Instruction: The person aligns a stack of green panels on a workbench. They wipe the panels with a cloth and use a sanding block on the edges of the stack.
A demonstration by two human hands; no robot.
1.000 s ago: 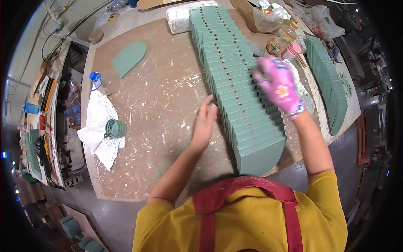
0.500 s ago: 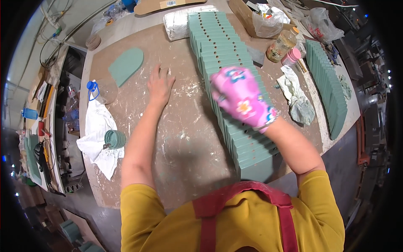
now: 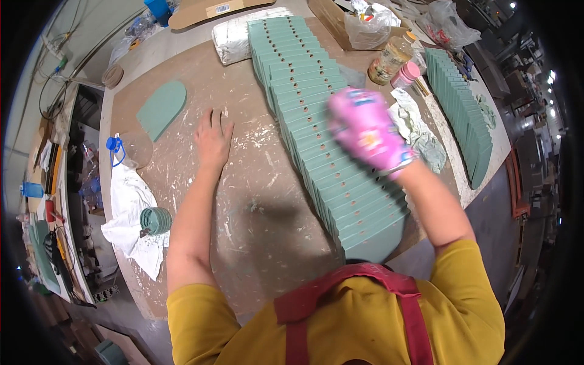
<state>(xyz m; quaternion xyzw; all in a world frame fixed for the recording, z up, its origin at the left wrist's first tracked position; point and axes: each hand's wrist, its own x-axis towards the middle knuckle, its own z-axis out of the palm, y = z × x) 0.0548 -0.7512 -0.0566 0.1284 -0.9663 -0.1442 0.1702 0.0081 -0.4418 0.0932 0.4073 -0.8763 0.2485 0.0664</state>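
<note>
My left hand (image 3: 213, 137) is bare and lies flat, fingers apart, on the paint-spattered brown tabletop (image 3: 255, 201), left of a long row of overlapping teal-green boards (image 3: 304, 115) with small holes. My right hand (image 3: 367, 131) wears a pink patterned glove and hovers blurred over the middle of that row. The blur hides whether it holds anything. A single round-ended green board (image 3: 161, 108) lies apart, up and left of my left hand.
A second row of green boards (image 3: 462, 103) stands at the right edge. Between the rows are a crumpled rag (image 3: 420, 131), a jar (image 3: 389, 61) and a pink-lidded cup (image 3: 406, 73). A white cloth (image 3: 131, 207), a green roll (image 3: 157, 220) and a blue-capped bottle (image 3: 131, 149) lie at the left.
My left hand slid away from the row's edge, up and leftward, and now rests flat on the table. My gloved right hand swept from the right side across onto the row.
</note>
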